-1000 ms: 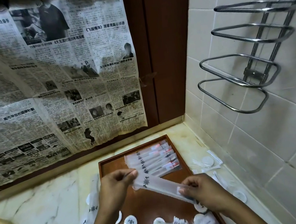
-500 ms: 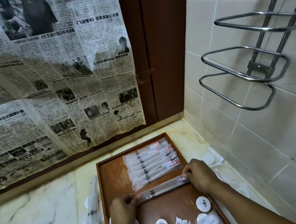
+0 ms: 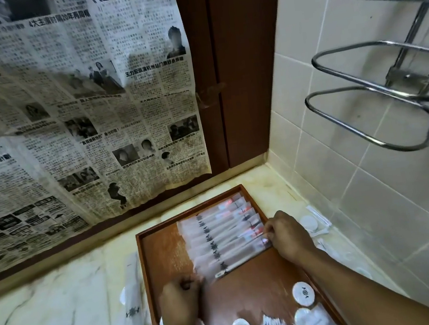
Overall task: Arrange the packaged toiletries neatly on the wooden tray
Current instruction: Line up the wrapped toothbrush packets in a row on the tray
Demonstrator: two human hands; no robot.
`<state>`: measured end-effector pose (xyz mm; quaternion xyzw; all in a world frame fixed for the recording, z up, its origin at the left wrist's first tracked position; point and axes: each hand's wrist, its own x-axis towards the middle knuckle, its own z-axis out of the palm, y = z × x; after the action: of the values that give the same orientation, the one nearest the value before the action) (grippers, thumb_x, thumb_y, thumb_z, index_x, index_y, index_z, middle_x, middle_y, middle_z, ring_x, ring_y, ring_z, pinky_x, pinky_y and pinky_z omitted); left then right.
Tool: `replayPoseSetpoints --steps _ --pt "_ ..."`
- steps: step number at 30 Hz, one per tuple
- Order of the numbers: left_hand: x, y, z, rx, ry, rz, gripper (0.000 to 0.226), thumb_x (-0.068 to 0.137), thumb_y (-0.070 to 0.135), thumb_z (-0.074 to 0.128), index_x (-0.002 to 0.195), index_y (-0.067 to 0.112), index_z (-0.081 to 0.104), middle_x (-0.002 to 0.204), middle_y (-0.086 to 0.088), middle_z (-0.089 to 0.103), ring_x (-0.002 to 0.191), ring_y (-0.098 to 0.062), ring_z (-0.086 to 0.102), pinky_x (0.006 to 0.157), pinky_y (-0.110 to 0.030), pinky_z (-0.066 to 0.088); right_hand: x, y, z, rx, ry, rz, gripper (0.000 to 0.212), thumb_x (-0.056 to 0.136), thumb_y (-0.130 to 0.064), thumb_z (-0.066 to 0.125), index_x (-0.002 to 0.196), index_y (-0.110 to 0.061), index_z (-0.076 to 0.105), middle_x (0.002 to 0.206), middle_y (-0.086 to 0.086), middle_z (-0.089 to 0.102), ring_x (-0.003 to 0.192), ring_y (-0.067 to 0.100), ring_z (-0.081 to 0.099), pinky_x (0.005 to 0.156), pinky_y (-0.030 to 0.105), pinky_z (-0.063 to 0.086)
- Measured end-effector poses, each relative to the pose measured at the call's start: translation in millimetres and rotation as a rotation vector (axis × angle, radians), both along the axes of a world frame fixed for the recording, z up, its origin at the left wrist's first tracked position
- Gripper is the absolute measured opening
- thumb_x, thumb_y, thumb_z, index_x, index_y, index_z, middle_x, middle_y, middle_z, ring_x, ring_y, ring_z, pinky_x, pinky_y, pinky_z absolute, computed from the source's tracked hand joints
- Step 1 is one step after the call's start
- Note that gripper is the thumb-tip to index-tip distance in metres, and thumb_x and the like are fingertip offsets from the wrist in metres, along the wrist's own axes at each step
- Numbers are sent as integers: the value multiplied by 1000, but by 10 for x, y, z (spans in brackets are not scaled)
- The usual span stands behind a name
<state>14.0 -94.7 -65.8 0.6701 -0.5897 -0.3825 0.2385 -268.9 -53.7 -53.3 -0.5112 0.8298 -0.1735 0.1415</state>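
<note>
Toiletry packet (image 3: pixel 237 260) lies as near end of the row in far-right corner of wooden tray (image 3: pixel 143 270), long axis L-R betw. both hands, right hand (image 3: pixel 285 234) grip pinching its R end, left hand (image 3: pixel 181 300) curled at L end, blur, can't tell if clamped.

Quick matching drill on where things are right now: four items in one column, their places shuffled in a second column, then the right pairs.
Things
1. row of long packets
2. cluster of round white packets
3. right hand
4. wire rack

Places
A. mounted on the tiled wall
B. near end of the wooden tray
C. far half of the tray, laid side by side
D. at the right end of the packet row, fingers on a packet end

Pairs: 1-C, 2-B, 3-D, 4-A
</note>
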Motion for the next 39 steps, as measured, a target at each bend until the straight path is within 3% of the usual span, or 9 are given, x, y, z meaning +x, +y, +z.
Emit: replayPoseSetpoints --steps 9,19,27,30,33,36,39 --pt "30 -68 -27 37 62 17 21 77 25 87 86 23 68 62 5 72 65 -17 71 68 -40 56 -15 -66 -39 -27 -28 -24 13 93 -27 67 103 -24 75 107 0 61 92 19 64 80 31 54" --pt "31 -126 -82 89 86 30 23 75 25 90 85 19 71 63 2 72 64 -19 72 70 -43 59 -22 -33 -31 -52 -60 -31 14 92 -23 69 104 -22 75 109 1 66 93 19 65 79 28 53" --pt "95 -65 13 86 76 -57 25 80 15 86 98 19 70 69 1 75 66 -13 73 65 -30 55 -47 356 113 -118 -142 4 9 88 -20 74 96 -24 75 98 -6 68 84 8 62 76 23 52" --pt "107 1 100 21 25 -76 27 81 11 82 103 21 70 75 3 76 79 -11 72 61 -15 46 -13 646 238 22 -197 173 17 86 -17 75 96 -29 73 95 -13 60 86 3 60 79 21 49" --pt "119 197 167 -49 32 -119 33 80 13 85 102 26 65 81 6 74 78 -3 68 65 -12 49 22 942 261 223 -91 324 28 86 -20 69 112 -30 71 112 -10 54 103 6 57 89 26 50" --pt "201 360 100 -137 -114 -231 36 80 23 85 110 30 67 99 15 70 91 -4 67 84 -28 55 66 1122 200 309 96 372 32 88 -19 64 117 -31 66 124 -2 45 112 19 53 84 31 45" --pt "319 442 48 -198 -411 -363 41 81 36 81 119 37 65 120 15 58 117 -16 55 96 -39 40 108 1200 113 317 168 374 35 89 -12 60 121 -26 63 128 1 40 113 22 49 78 28 35"
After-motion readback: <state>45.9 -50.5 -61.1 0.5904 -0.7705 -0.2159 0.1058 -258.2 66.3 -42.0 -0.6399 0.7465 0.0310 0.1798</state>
